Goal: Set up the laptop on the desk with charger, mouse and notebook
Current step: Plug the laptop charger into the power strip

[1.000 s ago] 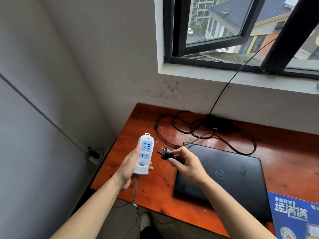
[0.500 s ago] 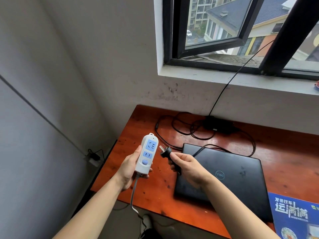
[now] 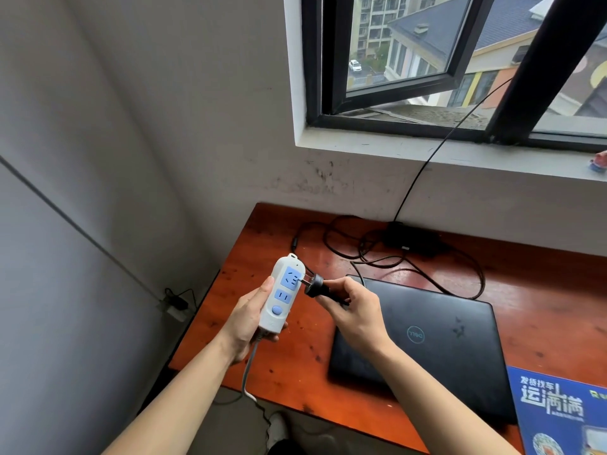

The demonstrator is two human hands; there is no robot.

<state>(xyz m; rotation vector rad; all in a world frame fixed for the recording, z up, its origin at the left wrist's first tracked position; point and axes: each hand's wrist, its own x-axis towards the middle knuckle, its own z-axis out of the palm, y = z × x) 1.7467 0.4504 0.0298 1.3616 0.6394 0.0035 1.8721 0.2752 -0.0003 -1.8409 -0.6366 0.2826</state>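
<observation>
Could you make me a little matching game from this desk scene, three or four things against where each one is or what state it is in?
Things:
1. power strip
2. plug
3. laptop
4. charger brick

Places or states:
A. closed, lying flat on the desk
B. on the desk near the wall, among loops of cable
C. pinched in the right hand, prongs at the upper socket
D. gripped in the left hand, sockets facing up

Pairs: 1-D, 2-C, 3-A, 4-B
</observation>
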